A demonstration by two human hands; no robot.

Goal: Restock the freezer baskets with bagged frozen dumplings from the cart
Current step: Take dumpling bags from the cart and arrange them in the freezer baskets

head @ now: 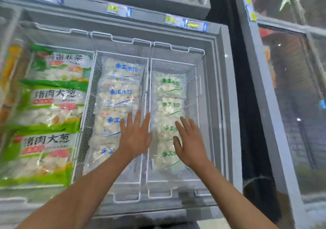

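Note:
An open chest freezer [222,105] holds white wire baskets. The middle basket [121,54] carries a row of clear dumpling bags with blue print [121,73]. The right basket [195,73] carries a row of clear dumpling bags with green print [169,86]. My left hand [135,133] is spread flat, fingers straight, over the near blue-print bags by the divider between the two baskets. My right hand [190,140] is spread flat over the near green-print bags. Neither hand grips anything. The cart is out of view.
The left basket holds large green-trimmed dumpling bags [53,101], stacked high. Price tags [192,25] line the freezer's back rim. A second glass-lidded freezer [291,96] stands to the right across a dark gap [238,70].

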